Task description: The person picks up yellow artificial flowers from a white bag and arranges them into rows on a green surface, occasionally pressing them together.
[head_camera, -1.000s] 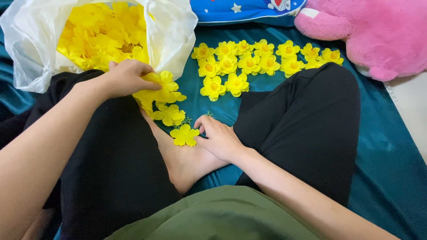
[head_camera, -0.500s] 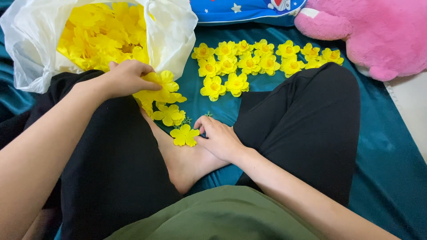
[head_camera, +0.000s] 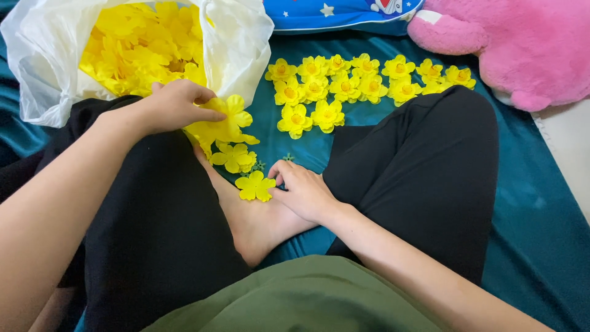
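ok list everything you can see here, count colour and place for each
plastic bag: one, white, top left, open, full of yellow petals
finished flowers: over a dozen, yellow with orange centres, spread on the cloth at top centre
loose flowers: a few, yellow, by the foot
cloth: one, teal, under everything
plush toy: one, pink, top right
cushion: one, blue with stars, top edge
left hand: holds a bunch of yellow petals at the bag's mouth
right hand: fingers on one yellow flower atop the bare foot
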